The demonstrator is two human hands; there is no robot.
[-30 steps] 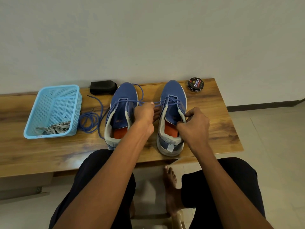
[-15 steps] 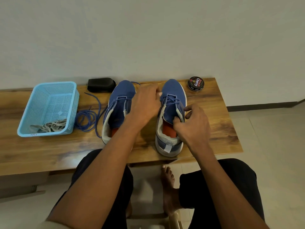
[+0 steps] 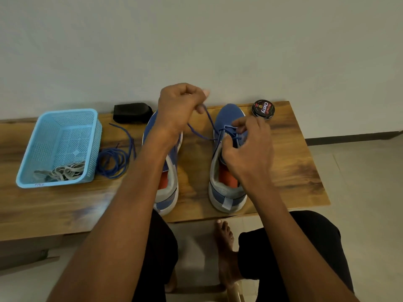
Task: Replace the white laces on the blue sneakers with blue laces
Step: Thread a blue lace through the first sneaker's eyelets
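Threading the blue lace through the right-hand sneaker

The left hand is raised above the far edge of the table, fingers curled and pinching the lace end, probably to draw the slack up and out of the eyelets; the right hand rests over the tongue with thumb and fingertips closed on the crossed lace there, seemingly to steady the shoe against that pull. The left-hand sneaker stands just beside it near the table's front edge, partly hidden by the forearm. A second blue lace lies coiled between that shoe and the blue basket towards the left end, where the removed white laces sit in the front corner, out of the way
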